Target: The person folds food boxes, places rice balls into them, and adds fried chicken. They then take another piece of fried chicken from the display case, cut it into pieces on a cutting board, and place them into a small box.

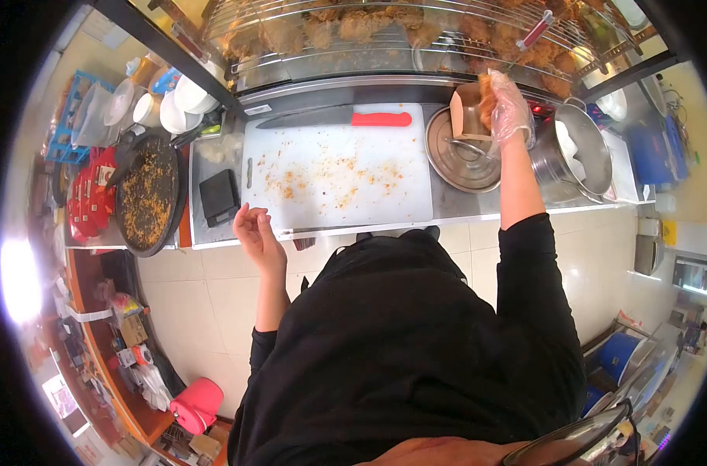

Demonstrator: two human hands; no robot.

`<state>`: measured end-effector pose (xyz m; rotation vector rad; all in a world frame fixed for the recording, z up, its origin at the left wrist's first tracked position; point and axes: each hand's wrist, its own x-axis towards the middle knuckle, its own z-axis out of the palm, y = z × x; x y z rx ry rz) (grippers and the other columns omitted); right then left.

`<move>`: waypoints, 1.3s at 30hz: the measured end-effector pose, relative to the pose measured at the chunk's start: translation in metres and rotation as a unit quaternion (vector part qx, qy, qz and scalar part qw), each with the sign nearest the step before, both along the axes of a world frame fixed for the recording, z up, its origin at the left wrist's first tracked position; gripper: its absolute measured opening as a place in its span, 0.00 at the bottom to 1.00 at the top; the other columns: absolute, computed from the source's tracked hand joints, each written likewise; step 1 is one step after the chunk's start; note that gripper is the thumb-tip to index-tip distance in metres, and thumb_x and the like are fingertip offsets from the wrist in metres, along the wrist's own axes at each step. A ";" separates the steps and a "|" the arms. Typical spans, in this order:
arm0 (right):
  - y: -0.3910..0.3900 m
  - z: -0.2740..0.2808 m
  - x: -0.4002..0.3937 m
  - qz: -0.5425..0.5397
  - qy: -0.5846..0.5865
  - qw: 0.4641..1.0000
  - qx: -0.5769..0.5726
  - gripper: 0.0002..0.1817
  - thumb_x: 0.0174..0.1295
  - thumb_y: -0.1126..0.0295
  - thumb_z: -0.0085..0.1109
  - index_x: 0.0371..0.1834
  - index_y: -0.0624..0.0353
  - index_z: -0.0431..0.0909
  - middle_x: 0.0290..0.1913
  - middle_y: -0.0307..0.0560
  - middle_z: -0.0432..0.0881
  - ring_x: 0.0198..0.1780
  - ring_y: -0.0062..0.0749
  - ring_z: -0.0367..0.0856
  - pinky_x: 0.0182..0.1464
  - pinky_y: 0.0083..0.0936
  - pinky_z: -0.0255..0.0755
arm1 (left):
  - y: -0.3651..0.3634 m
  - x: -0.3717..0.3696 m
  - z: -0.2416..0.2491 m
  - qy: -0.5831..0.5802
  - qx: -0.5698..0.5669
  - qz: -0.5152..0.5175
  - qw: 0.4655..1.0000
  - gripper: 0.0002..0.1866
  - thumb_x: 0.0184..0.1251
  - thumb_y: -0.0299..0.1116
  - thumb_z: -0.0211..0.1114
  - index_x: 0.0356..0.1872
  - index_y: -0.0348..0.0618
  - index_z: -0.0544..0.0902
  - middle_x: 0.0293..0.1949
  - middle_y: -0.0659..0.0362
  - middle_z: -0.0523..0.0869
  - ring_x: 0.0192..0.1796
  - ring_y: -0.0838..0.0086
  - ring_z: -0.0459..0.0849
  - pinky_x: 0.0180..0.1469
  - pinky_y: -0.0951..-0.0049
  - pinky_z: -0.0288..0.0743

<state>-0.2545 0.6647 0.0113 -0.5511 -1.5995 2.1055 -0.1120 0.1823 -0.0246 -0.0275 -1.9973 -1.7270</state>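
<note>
My right hand (510, 109), in a clear plastic glove, is closed on a piece of fried chicken (487, 102). The piece overlaps the right side of an open brown cardboard box (465, 113), which stands on a round metal lid (450, 159). My bare left hand (257, 233) hovers at the counter's front edge, its fingers loosely bent and apart, holding nothing. Close to it are a black flat device (219, 197) and the white cutting board (342, 167), scattered with crumbs. A knife with a red handle (381, 119) lies along the board's far edge.
A wire rack (400, 48) of fried chicken pieces runs behind the counter. To the right stands a metal pot (590, 147) with something white inside. At left sit a round black pan (148, 194) of crumbs, red packets (93, 194) and white bowls (192, 95).
</note>
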 end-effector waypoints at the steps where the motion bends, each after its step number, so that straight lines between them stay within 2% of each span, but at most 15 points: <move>1: -0.017 0.028 0.020 0.002 -0.049 0.999 0.018 0.14 0.64 0.66 0.63 0.51 0.59 0.81 0.35 0.37 0.82 0.29 0.20 0.76 0.35 0.20 0.71 | 0.004 -0.002 0.003 0.001 0.001 -0.002 1.000 0.19 0.71 0.20 0.54 0.61 0.37 0.66 0.42 0.57 0.77 0.44 0.77 0.73 0.50 0.74 0.70; 4: -0.031 0.049 0.035 -0.085 -0.016 0.991 0.105 0.14 0.65 0.66 0.62 0.50 0.60 0.81 0.43 0.39 0.84 0.40 0.23 0.80 0.45 0.21 0.72 | 0.022 -0.008 0.013 0.024 -0.071 -0.008 0.997 0.22 0.67 0.18 0.57 0.61 0.37 0.66 0.44 0.56 0.77 0.46 0.73 0.75 0.53 0.71 0.69; 5: -0.045 0.060 0.043 -0.098 -0.016 0.994 0.035 0.17 0.65 0.57 0.61 0.51 0.54 0.84 0.41 0.35 0.82 0.43 0.18 0.74 0.47 0.21 0.68 | 0.031 -0.011 0.014 0.019 -0.106 -0.021 0.994 0.27 0.61 0.20 0.64 0.61 0.37 0.65 0.47 0.54 0.76 0.51 0.69 0.75 0.57 0.68 0.67; 9: -0.111 0.030 0.063 -0.082 0.000 0.912 0.403 0.18 0.69 0.65 0.52 0.59 0.59 0.77 0.57 0.45 0.79 0.60 0.34 0.75 0.66 0.29 0.64 | 0.122 -0.017 0.067 0.136 -0.229 -0.174 0.948 0.48 0.42 0.27 0.77 0.66 0.40 0.55 0.59 0.45 0.68 0.61 0.55 0.67 0.63 0.56 0.62; 11: -0.153 0.022 0.076 0.016 0.048 0.962 0.269 0.23 0.63 0.72 0.57 0.63 0.59 0.72 0.61 0.48 0.76 0.61 0.32 0.74 0.65 0.27 0.65 | 0.161 -0.021 0.068 0.206 -0.243 -0.176 0.931 0.53 0.39 0.27 0.78 0.67 0.41 0.52 0.60 0.43 0.66 0.62 0.53 0.66 0.63 0.54 0.61; 13: -0.183 0.029 0.087 0.119 0.206 0.964 -0.115 0.23 0.63 0.74 0.58 0.62 0.59 0.72 0.62 0.48 0.75 0.61 0.29 0.73 0.63 0.26 0.66 | 0.178 -0.029 0.059 0.219 -0.240 -0.170 0.930 0.58 0.37 0.27 0.78 0.69 0.43 0.46 0.62 0.41 0.62 0.63 0.52 0.63 0.63 0.52 0.60; 17: -0.160 0.040 0.105 0.123 0.067 0.990 -0.031 0.20 0.62 0.74 0.59 0.58 0.59 0.72 0.58 0.46 0.76 0.58 0.28 0.73 0.61 0.27 0.67 | 0.218 -0.038 0.058 0.221 -0.158 -0.195 0.942 0.62 0.37 0.31 0.80 0.71 0.44 0.42 0.64 0.44 0.58 0.64 0.57 0.62 0.64 0.54 0.58; 22: -0.110 0.037 0.114 0.089 0.172 0.966 0.169 0.22 0.66 0.73 0.55 0.63 0.60 0.70 0.52 0.38 0.76 0.48 0.20 0.72 0.50 0.21 0.70 | 0.279 -0.046 0.056 0.165 -0.138 -0.128 0.968 0.60 0.43 0.34 0.79 0.71 0.43 0.42 0.63 0.46 0.61 0.58 0.62 0.66 0.60 0.57 0.61; 26: -0.081 0.028 0.116 0.195 0.024 0.980 0.043 0.16 0.62 0.71 0.58 0.52 0.63 0.76 0.55 0.53 0.79 0.55 0.38 0.77 0.60 0.29 0.69 | 0.314 -0.066 0.052 0.230 -0.135 -0.063 0.962 0.55 0.47 0.34 0.77 0.69 0.39 0.43 0.62 0.43 0.60 0.58 0.60 0.65 0.60 0.56 0.62; 28: -0.062 0.038 0.125 0.232 0.028 0.962 0.144 0.24 0.62 0.67 0.57 0.61 0.63 0.68 0.64 0.61 0.71 0.65 0.47 0.70 0.67 0.36 0.62 | 0.327 -0.071 0.060 0.199 -0.178 -0.049 0.963 0.55 0.48 0.32 0.77 0.69 0.40 0.44 0.61 0.44 0.61 0.56 0.60 0.67 0.57 0.57 0.64; 30: -0.044 0.018 0.119 0.192 0.124 0.856 0.465 0.28 0.64 0.66 0.55 0.66 0.62 0.62 0.68 0.64 0.65 0.70 0.51 0.65 0.71 0.41 0.57 | 0.338 -0.078 0.065 0.174 -0.225 -0.025 0.958 0.54 0.48 0.31 0.77 0.69 0.40 0.44 0.61 0.44 0.61 0.55 0.60 0.67 0.56 0.57 0.65; 31: -0.026 0.024 0.117 0.282 0.126 0.812 0.496 0.33 0.66 0.64 0.51 0.72 0.60 0.53 0.73 0.66 0.55 0.74 0.57 0.55 0.75 0.44 0.48 | 0.345 -0.075 0.071 0.164 -0.225 -0.025 0.960 0.54 0.47 0.30 0.77 0.69 0.39 0.46 0.61 0.44 0.61 0.54 0.59 0.68 0.56 0.58 0.65; 34: 0.019 0.093 0.127 0.393 0.098 0.834 0.374 0.25 0.63 0.64 0.52 0.63 0.62 0.67 0.65 0.64 0.68 0.67 0.56 0.66 0.67 0.49 0.60 | 0.346 -0.089 0.079 0.219 -0.309 0.013 0.926 0.52 0.46 0.30 0.77 0.68 0.39 0.49 0.62 0.44 0.61 0.54 0.57 0.68 0.55 0.57 0.65; 37: 0.066 0.187 0.112 0.537 -0.018 0.563 0.628 0.21 0.61 0.63 0.57 0.55 0.60 0.75 0.68 0.51 0.68 0.65 0.44 0.69 0.59 0.40 0.69 | 0.315 -0.131 0.092 -0.075 -0.457 0.137 0.875 0.55 0.43 0.35 0.80 0.70 0.41 0.51 0.64 0.42 0.62 0.60 0.50 0.67 0.57 0.53 0.65; 39: 0.073 0.193 0.088 0.352 0.122 0.582 0.724 0.13 0.59 0.63 0.59 0.42 0.57 0.79 0.59 0.43 0.74 0.55 0.38 0.73 0.49 0.37 0.71 | 0.311 -0.131 0.119 -0.202 -0.552 0.165 0.792 0.55 0.43 0.37 0.80 0.70 0.41 0.53 0.65 0.43 0.62 0.62 0.49 0.66 0.57 0.51 0.66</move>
